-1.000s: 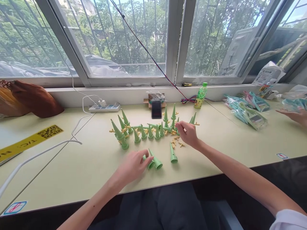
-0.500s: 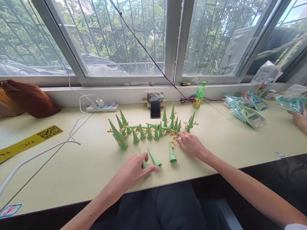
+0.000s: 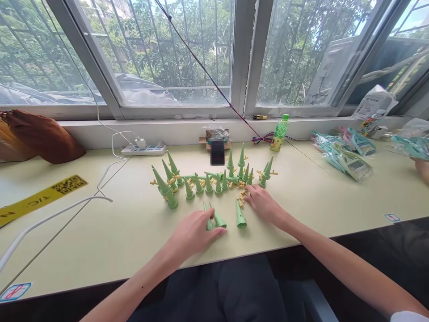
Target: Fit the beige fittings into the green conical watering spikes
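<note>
My left hand [image 3: 196,226] curls round a slim green plastic cone [image 3: 209,223], its fingers partly hiding it. Right beside that cone lies another green cone [image 3: 219,218], close to my thumb. My right hand [image 3: 264,202] has its fingers bent together over a small heap of yellow plastic pieces [image 3: 241,199], at the edge of one small yellow piece. Between the hands a green cone with a hole in its side [image 3: 241,218] lies on the table. Behind them stands a row of short green cones [image 3: 208,185], with taller stacked cones bearing yellow pegs [image 3: 165,190] at the left.
Further stacked cones [image 3: 266,173] stand at the right of the row. At the back are a power strip [image 3: 144,150], a small cardboard box [image 3: 203,142] and a green drink bottle [image 3: 279,133]. Plastic-wrapped packs [image 3: 351,161] lie to the right, near another person's hand [image 3: 421,167].
My left hand has moved right and slightly away with its cone, closing up to the neighbouring cone. My right hand has shifted slightly left over the yellow pieces.
</note>
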Demonstrator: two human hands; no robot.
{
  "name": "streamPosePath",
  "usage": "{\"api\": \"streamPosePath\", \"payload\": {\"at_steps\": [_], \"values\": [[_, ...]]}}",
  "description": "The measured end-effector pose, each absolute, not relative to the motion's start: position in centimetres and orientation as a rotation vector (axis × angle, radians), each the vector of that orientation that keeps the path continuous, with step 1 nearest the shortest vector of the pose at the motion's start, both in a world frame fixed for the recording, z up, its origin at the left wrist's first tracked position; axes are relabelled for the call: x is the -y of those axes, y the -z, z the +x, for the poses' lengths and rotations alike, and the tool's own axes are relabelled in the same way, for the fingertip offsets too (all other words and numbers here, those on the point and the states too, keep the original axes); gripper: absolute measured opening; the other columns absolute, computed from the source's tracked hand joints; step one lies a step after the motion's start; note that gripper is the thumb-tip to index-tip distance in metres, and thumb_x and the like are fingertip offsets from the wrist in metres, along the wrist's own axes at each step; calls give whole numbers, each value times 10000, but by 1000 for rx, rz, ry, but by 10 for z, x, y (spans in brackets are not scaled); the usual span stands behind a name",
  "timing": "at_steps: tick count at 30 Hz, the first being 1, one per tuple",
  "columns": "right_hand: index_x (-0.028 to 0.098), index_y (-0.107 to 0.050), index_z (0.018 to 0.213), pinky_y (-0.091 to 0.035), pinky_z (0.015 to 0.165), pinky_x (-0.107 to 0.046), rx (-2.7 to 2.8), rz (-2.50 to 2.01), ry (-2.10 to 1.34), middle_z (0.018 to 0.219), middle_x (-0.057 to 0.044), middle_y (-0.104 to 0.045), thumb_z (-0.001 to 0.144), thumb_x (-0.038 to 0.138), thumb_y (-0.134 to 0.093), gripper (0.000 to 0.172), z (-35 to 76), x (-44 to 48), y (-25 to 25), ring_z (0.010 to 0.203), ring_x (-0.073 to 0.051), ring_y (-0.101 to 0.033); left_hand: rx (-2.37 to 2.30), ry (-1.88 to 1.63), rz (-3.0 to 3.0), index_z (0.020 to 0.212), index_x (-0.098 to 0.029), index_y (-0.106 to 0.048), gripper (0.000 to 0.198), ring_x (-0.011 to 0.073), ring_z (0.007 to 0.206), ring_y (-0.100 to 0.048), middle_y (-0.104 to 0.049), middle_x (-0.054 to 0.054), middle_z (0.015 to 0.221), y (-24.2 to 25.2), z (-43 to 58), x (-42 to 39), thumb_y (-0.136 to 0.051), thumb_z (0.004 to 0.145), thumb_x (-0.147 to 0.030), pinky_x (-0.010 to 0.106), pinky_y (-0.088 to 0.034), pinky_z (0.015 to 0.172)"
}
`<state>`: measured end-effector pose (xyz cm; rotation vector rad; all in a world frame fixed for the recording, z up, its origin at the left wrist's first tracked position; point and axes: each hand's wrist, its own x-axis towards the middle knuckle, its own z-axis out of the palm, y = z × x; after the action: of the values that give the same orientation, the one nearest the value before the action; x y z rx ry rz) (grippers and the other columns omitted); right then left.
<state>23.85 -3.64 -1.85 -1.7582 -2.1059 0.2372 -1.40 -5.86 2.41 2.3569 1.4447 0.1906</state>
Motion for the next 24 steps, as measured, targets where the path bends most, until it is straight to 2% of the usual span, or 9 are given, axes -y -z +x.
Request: {"api": "streamPosePath", "payload": {"at_steps": [4, 8, 11, 13, 18, 24], "values": [[168, -573, 917, -448, 650, -296, 2039, -1672, -245, 903, -83, -581, 951, 144, -508, 77, 240, 36, 21, 761, -204, -589, -1420, -262, 2392, 832, -206, -566, 415, 188, 597, -514, -542, -1, 610, -37, -20, 52, -570, 829, -621, 255, -300, 505], [179, -529, 799, -434, 637, -298, 1940, -1496, -147, 804, -53, -562, 970, 158, -477, 179, 241, 32, 7, 686, -183, -547, -1224, -494, 2467, 1003, -218, -609, 351, 136, 545, -484, -531, -28, 629, -47, -17, 35, -553, 882, -544, 239, -361, 520], [187, -537, 831, -432, 649, -290, 1862, -1279, -35, 815, -50, -572, 972, 173, -480, 153, 236, 22, -9, 711, -181, -549, -1086, -748, 2489, 1088, -222, -602, 277, 94, 508, -459, -560, -37, 673, -46, -6, 18, -554, 916, -433, 227, -406, 536], [191, -541, 855, -430, 650, -280, 1828, -1151, 7, 822, -44, -586, 977, 191, -484, 134, 231, 14, -18, 704, -169, -546, -1009, -905, 2451, 1107, -217, -595, 246, 67, 495, -445, -623, -18, 783, -39, 4, 9, -563, 921, -375, 217, -435, 533], [199, -535, 858, -408, 612, -248, 1759, -1013, 1, 721, -1, -566, 1003, 232, -442, 175, 220, 1, -14, 625, -135, -508, -840, -1225, 2358, 1188, -204, -562, 281, 63, 568, -511, -661, 47, 990, -8, 13, -2, -574, 926, -303, 194, -483, 524], [204, -514, 817, -368, 544, -238, 1625, -1089, -178, 621, 35, -479, 1018, 332, -413, 259, 224, 4, 10, 528, -111, -426, -829, -1198, 2345, 1259, -233, -509, 353, 24, 480, -414, -619, 4, 887, 9, 7, 3, -590, 916, -255, 156, -429, 457]]}}
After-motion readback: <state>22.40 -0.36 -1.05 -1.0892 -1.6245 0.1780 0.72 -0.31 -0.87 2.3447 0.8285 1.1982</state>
